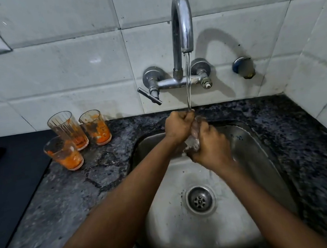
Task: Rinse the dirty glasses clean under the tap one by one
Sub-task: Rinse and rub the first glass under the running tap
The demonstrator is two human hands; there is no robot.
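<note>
Under chrome tap point(180, 22): both hands grip clear glass point(195, 135).

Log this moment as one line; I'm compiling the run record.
stage: rinsing | hands: left hand, right hand both on glass | tap: running | dirty glasses: three on counter

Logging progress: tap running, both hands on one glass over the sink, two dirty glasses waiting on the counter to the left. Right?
Wrong on the count. The head view shows three dirty glasses on the counter, not two. The rest holds: tap running, left hand and right hand on one glass over the sink.
</note>
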